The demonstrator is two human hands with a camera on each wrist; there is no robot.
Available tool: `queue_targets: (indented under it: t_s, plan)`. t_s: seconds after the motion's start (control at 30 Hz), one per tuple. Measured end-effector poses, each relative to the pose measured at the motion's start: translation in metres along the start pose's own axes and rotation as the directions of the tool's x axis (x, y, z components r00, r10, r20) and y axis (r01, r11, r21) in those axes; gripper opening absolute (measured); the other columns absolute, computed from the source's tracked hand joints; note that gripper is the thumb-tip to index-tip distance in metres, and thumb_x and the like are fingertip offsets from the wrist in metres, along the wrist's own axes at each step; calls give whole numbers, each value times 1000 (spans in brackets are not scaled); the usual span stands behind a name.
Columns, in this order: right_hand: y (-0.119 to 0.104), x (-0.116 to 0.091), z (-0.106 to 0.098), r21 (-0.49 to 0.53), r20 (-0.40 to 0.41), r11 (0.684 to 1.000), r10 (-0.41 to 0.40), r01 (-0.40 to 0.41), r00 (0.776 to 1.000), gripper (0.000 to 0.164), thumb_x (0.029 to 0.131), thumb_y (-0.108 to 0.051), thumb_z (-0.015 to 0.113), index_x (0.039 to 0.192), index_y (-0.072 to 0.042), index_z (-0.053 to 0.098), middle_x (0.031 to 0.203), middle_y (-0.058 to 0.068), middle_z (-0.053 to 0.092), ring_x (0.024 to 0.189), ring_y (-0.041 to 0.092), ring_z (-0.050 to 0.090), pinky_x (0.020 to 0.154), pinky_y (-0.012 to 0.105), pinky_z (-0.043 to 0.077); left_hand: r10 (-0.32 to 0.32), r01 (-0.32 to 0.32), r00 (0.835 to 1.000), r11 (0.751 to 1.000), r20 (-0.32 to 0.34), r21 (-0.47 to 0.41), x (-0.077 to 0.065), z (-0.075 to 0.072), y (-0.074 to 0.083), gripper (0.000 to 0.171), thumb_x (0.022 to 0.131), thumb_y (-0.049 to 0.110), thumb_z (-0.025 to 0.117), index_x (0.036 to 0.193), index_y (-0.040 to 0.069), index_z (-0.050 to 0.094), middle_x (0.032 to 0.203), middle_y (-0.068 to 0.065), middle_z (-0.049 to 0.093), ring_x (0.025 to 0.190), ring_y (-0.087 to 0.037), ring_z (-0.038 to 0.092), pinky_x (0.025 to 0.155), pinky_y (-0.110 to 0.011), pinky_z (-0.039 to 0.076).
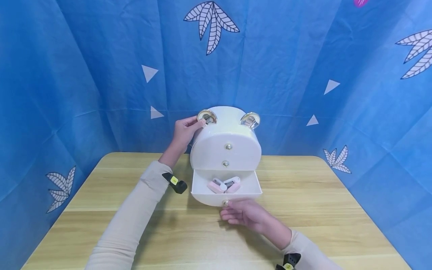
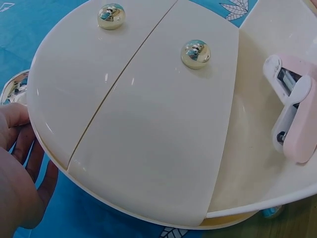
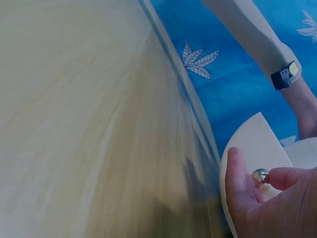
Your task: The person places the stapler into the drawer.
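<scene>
A white storage box point(image 1: 225, 137) with gold ears, gold knobs and stacked drawers stands on the table. Its bottom drawer point(image 1: 200, 182) is pulled out, and small pink-and-white gadgets point(image 1: 233, 183) of unclear kind lie in it. My left hand point(image 1: 185, 131) pinches the gold ear point(image 1: 210, 117) on the left, thumb at its front; in the left wrist view the left hand point(image 2: 20, 163) is beside the box's rounded side. With thumb and finger, my right hand point(image 1: 248, 215) pinches the bottom drawer's knob point(image 3: 260, 175), the other fingers below it.
The wooden table point(image 1: 303, 210) extends on both sides of the box. Behind it hangs a blue curtain point(image 1: 287, 75) with leaf and triangle prints. The upper two drawers, each with a gold knob point(image 1: 228, 146), are closed.
</scene>
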State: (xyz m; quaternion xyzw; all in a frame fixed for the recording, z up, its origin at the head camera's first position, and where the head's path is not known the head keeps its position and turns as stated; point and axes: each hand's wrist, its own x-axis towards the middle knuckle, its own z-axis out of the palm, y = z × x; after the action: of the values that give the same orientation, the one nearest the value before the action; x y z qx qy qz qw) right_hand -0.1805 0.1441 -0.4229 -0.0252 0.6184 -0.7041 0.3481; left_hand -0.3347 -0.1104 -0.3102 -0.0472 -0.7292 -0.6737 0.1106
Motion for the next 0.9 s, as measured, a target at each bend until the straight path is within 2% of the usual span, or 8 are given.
queue_targets:
  t_s: [0.3,0.57,0.77,0.9]
  plan:
    - [-4,11,-1,-2,-9,1000,-4,4,1000,33,104,-18,53,126,6,58,109,12,76,95,15,74,92,31,59,-19,19,1000,1000,-4,-12,1,0,-1,37,96,24,72,127,4,71,124,-18,72,105,-16,69,97,-38,58]
    - [-8,22,-3,3,-53,1000,-11,11,999,33,104,-15,53,127,9,57,109,17,76,94,17,75,93,34,59,-45,44,999,998,-12,-46,1,1,-2,39,96,25,72,128,3,70,129,-17,71,119,-25,67,103,-40,55]
    - [-11,29,-3,11,-67,1000,-18,19,998,34,105,-15,53,129,10,56,113,19,75,94,17,75,93,34,59,-55,52,998,995,-31,-89,2,3,-1,37,95,25,74,122,1,72,120,-17,73,106,-18,65,104,-44,53]
    - [-14,34,-4,9,-76,1000,-21,22,997,36,105,-16,52,129,10,56,114,20,74,95,17,75,94,34,58,-78,73,996,992,-45,-108,3,4,0,37,94,24,74,123,1,72,120,-15,73,103,-14,62,103,-40,53]
